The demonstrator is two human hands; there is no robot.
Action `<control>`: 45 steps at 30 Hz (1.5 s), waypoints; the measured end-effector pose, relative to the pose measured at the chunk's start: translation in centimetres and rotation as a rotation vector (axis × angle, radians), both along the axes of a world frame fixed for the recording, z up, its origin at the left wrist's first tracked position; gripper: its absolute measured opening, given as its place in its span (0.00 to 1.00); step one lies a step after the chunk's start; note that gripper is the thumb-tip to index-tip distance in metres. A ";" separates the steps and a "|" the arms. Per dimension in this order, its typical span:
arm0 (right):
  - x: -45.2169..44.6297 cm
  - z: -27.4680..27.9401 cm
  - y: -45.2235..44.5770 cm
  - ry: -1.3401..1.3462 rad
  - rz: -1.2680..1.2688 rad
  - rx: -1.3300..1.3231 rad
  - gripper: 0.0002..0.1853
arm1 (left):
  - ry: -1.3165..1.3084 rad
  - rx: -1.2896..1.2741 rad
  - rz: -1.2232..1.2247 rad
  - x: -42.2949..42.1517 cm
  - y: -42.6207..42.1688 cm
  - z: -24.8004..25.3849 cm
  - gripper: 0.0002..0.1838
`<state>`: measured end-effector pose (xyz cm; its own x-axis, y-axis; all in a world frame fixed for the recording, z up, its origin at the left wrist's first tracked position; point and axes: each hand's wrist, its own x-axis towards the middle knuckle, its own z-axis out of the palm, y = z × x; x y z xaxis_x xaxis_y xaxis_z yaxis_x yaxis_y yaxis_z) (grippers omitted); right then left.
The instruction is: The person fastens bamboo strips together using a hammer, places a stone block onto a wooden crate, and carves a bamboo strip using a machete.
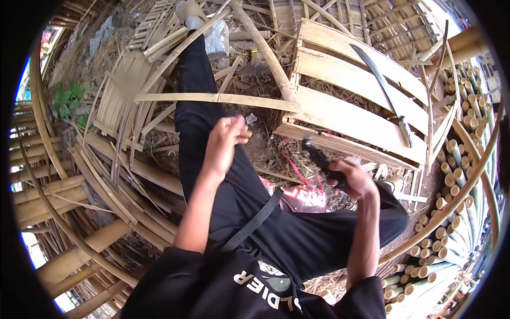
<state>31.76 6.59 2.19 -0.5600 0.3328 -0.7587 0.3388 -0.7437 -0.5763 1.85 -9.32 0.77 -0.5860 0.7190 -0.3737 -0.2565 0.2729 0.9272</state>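
My right hand (353, 178) is wrapped round a black-handled tool (320, 159) with a small greyish head pointing up and left; its exact kind is not clear. My left hand (226, 141) is raised over my black-trousered leg with its fingers curled in. Anything between those fingers is too small to make out. Just beyond this hand, a flat bamboo strip (239, 99) lies across my leg, its right end against a slatted wooden pallet (340, 114). A long machete (380, 77) with a dark handle rests on the pallet slats.
Stacked cut bamboo poles (451, 175) stand at the right, with bent strips in front. Split bamboo lengths (114, 186) lie at the left. A thick bamboo pole (263, 48) leans beside the pallet. A red and white plastic bag (303, 198) lies under my bent leg.
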 end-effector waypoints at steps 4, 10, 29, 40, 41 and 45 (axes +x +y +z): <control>-2.9 0.1 -2.8 0.013 0.126 0.069 0.16 | -1.132 0.528 0.340 -2.5 3.3 -3.0 0.73; -1.6 2.0 -6.2 0.119 -0.117 0.065 0.22 | -1.168 0.771 0.443 -3.9 8.9 -6.1 0.75; -6.2 4.3 3.2 -0.248 -0.118 0.855 0.18 | -0.186 0.637 -0.372 -9.6 17.1 -3.8 0.24; -6.3 3.1 4.0 -0.329 0.131 0.976 0.23 | -0.162 0.825 -0.487 -7.3 15.8 -0.1 0.19; -6.7 2.7 3.7 -0.323 0.108 1.005 0.24 | -0.184 0.827 -0.480 -7.1 15.5 -0.1 0.19; -6.0 3.1 3.6 -0.227 0.303 0.945 0.24 | -0.322 0.809 -0.411 -7.3 15.5 -1.5 0.17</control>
<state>25.78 10.20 5.27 -0.5957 0.7192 -0.3576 0.6119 0.1179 -0.7821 -5.45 6.19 -0.76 -0.1871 0.9559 0.2265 -0.5585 -0.2932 0.7760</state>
